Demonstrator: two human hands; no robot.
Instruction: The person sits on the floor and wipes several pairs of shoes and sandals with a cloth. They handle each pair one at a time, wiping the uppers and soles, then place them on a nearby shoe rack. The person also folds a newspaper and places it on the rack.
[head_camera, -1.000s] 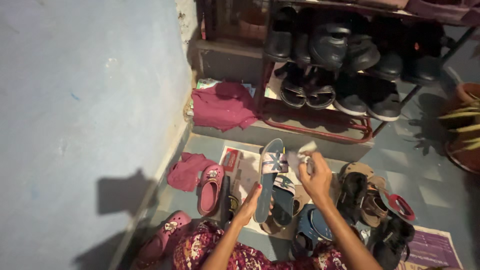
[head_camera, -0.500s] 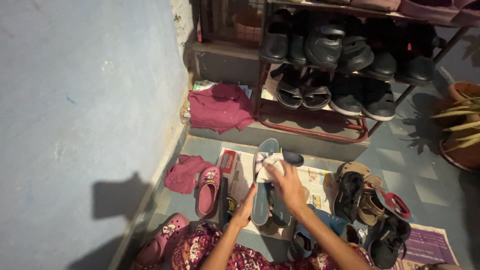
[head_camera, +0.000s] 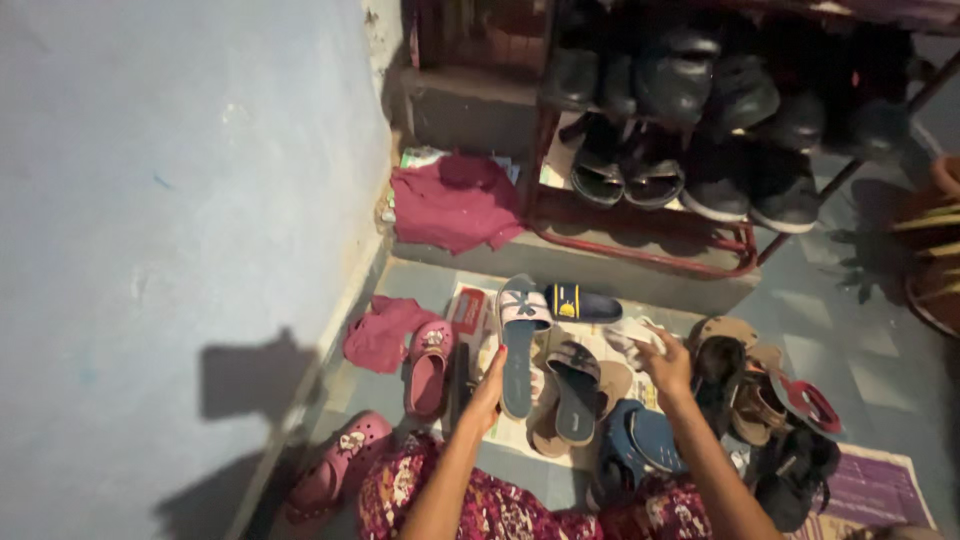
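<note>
On the floor by the blue wall (head_camera: 180, 200), a person sits among loose footwear spread over newspaper (head_camera: 470, 320). Left hand (head_camera: 489, 385) grips the heel end of a long grey sandal (head_camera: 520, 345) — fingers wrapped round its edge, sandal standing on end with the toe pointing toward the shoe rack (head_camera: 640, 250). Right hand (head_camera: 665, 362) is closed on a whitish rag (head_camera: 628, 337) (crumpled, hard to see more), held just beside the sandal, not clearly touching it.

Around the hands:
- navy slide with a yellow mark (head_camera: 583, 303) lies flat on the paper, just past the sandal's toe
- brown-and-grey sandal (head_camera: 575, 395) between the two arms
- blue sandal (head_camera: 640, 445) under the right forearm
- heap of brown and black shoes (head_camera: 770, 400) to the right
- pink clog (head_camera: 430, 365) beside a pink cloth (head_camera: 385, 330), second pink clog (head_camera: 335, 470) nearer the person's knee
- maroon cloth (head_camera: 455, 205) on the step by the rack

Progress, as a judgement: the rack already carries rows of dark shoes on both shelves, so part of the lot looks dealt with. One sandal is in hand with the rag next to it — looks like mid-wipe. Roughly a dozen pieces lie on the floor and paper, so most of the floor lot looks undone. Can't tell which of those are already cleaned.
</note>
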